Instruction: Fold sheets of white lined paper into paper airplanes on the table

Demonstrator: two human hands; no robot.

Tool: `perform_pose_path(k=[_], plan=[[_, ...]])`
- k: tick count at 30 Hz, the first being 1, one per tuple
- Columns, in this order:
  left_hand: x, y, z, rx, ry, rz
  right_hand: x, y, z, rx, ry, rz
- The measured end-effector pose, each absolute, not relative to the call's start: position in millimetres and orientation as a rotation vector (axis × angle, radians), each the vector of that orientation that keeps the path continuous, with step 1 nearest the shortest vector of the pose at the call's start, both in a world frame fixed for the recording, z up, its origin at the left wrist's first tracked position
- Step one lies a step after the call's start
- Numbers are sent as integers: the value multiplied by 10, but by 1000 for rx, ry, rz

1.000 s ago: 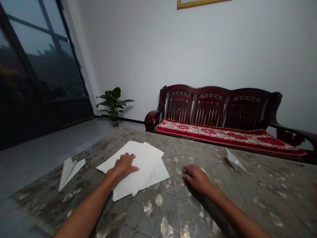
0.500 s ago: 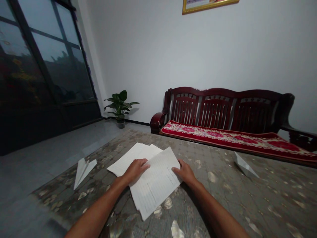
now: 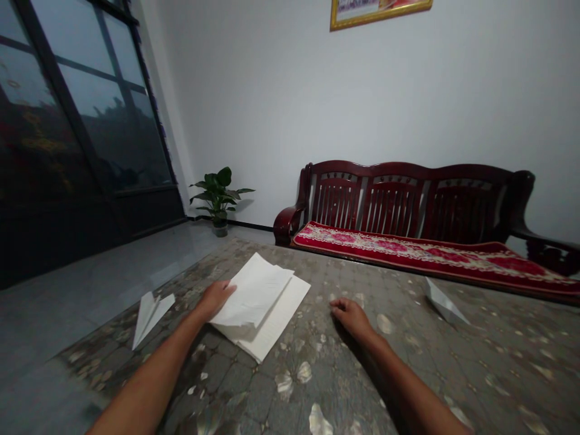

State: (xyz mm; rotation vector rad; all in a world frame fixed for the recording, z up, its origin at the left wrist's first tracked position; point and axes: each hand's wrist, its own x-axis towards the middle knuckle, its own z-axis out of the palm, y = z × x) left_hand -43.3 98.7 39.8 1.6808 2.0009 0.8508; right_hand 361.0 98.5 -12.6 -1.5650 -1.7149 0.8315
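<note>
My left hand [image 3: 218, 298] grips the left edge of white paper sheets [image 3: 258, 289], its thumb on top. The upper sheets are slightly lifted and curved. Below and to their right lie more white sheets [image 3: 281, 314], overlapped by the upper ones. My right hand [image 3: 351, 316] is over the table to the right of the paper, apart from it. Its fingers are curled together with nothing visible in them. A folded paper plane [image 3: 150, 315] lies to the left of my left forearm. Beyond my right hand sits a folded white paper boat shape [image 3: 446, 304].
The table [image 3: 299, 393] has a grey, flower-patterned cover. Behind it stands a dark red wooden bench [image 3: 399, 202] with a red floral cushion [image 3: 385, 243]. A potted plant [image 3: 220, 196] is on the floor near the dark-framed window [image 3: 109, 103].
My right hand has let go of the sheets and moved right. My left hand has carried the held paper left and away from me, over the other sheets.
</note>
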Motion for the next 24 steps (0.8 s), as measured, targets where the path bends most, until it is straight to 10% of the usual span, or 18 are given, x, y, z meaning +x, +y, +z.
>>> perform_pose_path(k=[24], plan=[[456,343,300,2170,2246,2,2372,1242,249,-1969,-2157,134]])
